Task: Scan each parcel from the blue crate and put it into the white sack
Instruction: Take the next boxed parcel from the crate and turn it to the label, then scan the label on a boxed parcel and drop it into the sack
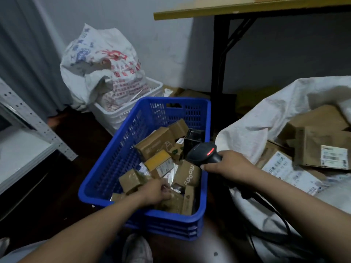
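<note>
Nearest you, a pale shoe (137, 248) shows at the bottom edge, just short of the front wall of the blue crate (171, 225). The crate sits on the dark floor and holds a loose heap of parcels (161, 147), mostly small brown cartons, one with a yellow face and some in clear film. To your right, touching the crate's right side, the white sack (247, 133) lies with its mouth open. Several cartons (322, 145) with printed labels already lie inside it. A black cable (269, 207) trails across the sack's near edge.

To your left stands a grey perforated metal rack (38, 126). Behind the crate is a white slatted basket (121, 113), with a printed white bag (100, 59) slumped in and over it. Farthest off, a yellow-edged table (247, 7) on a black leg (218, 63) stands against the wall, with cartons beneath it.

Your left hand (155, 188) is down inside the crate at its near end, beside a small brown box, fingers curled into the heap. Whether it grips a parcel cannot be told. Your right hand (229, 164) is wrapped round the handle of a black scanner (203, 153). The scanner's head points left over the crate's right rim, with a red light lit on top. The two hands are apart.
</note>
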